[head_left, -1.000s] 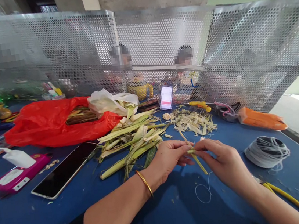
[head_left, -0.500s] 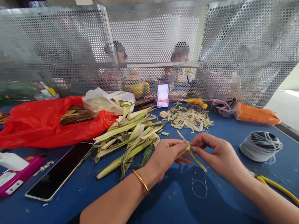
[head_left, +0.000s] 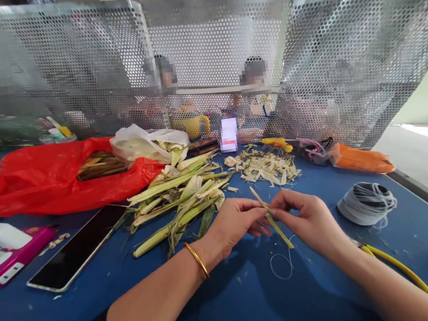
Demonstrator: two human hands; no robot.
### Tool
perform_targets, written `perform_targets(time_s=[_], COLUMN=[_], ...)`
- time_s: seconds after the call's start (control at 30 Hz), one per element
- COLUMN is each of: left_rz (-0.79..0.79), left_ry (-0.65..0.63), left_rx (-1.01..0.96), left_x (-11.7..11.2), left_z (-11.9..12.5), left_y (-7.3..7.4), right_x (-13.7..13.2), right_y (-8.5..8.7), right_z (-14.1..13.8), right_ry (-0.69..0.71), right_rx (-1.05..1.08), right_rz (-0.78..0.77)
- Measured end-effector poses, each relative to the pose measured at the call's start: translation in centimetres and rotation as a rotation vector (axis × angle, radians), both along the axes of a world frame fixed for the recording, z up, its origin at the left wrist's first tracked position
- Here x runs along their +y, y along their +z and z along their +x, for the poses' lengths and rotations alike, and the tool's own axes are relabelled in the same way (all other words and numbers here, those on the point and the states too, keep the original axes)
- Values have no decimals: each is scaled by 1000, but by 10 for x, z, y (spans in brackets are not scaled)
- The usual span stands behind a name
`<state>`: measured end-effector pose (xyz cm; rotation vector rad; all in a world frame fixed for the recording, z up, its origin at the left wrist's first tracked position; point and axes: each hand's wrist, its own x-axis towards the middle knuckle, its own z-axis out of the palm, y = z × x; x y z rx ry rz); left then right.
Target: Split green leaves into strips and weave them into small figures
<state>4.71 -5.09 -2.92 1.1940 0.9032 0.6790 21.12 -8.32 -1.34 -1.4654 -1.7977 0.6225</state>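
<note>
Between my two hands is a narrow strip of yellow-green husk (head_left: 280, 232), slanting from upper left to lower right. My left hand (head_left: 238, 221), with a gold bangle at the wrist, pinches it near its middle. Thumb and fingers of my right hand (head_left: 305, 214) close on the same spot from the other side. A thin pale thread (head_left: 281, 267) hangs from there and curls in a loop over the blue table. Whether the thread is wound round the strip is hidden by my fingertips. Just beyond my left hand lies a heap of husk leaves (head_left: 181, 207).
Shredded husk bits (head_left: 270, 166) lie beyond my hands. To the right are a spool of grey thread (head_left: 367, 205), yellow-handled pliers (head_left: 400, 267) and an orange packet (head_left: 361, 158). A phone (head_left: 79, 248), a red bag (head_left: 41, 179) and a magenta power strip (head_left: 12, 258) sit left. A perforated metal screen (head_left: 213, 43) stands behind.
The view has shifted slightly, so everything sits a little further left. The strip's cross-piece at my fingertips shows less now; both hands keep their pinch.
</note>
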Motion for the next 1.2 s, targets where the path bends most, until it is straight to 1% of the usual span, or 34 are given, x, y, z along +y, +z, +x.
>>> perform_targets(time_s=[0.17, 0.33, 0.43, 0.47, 0.5, 0.6, 0.63, 0.7, 0.77, 0.83, 0.9, 0.97, 1.03, 1.1, 1.13, 1.2], left_rz=[-9, -4, -39, -60, -83, -145, -155, -160, -149, -132, -99, -62, -19, 18, 35, 50], left_ry=[-19, -26, -21, -12, 5, 51, 55, 57, 59, 61, 44, 12, -29, -74, -98, -152], left_rx=[2, -5, -37, -51, -64, -105, -117, -128, -121, -99, -65, -13, 37, 75, 91, 120], left_x=[0, 1, 2, 3, 4, 7, 9, 10, 11, 9, 7, 5, 2, 1, 1, 1], left_z=[0, 0, -1, -2, -2, -5, -6, -6, -6, -4, -3, -2, -3, -4, -5, -6], left_y=[2, -1, -3, -2, -2, 0, 0, 0, -1, -1, 0, 2, 4, 5, 5, 5], right_x=[-1, 0, 1, 2, 2, 4, 5, 6, 7, 6, 5, 3, 2, 2, 2, 4], right_y=[1, -2, 0, 2, 5, 11, 12, 10, 5, 1, -1, 0, 1, 1, 0, -1], right_z=[0, 0, 4, 7, 10, 18, 19, 20, 18, 16, 13, 11, 8, 6, 6, 5], right_ry=[0, -1, 41, 62, 86, 205, 265, 388, 463, 483, 448, 371, 262, 184, 171, 198], right_rx=[-12, -46, -129, -190, -270, -579, -667, -779, -814, -796, -721, -611, -476, -321, -240, -103], right_rz=[-7, -9, 28, 78, 160, 494, 575, 635, 637, 654, 683, 673, 592, 429, 332, 138])
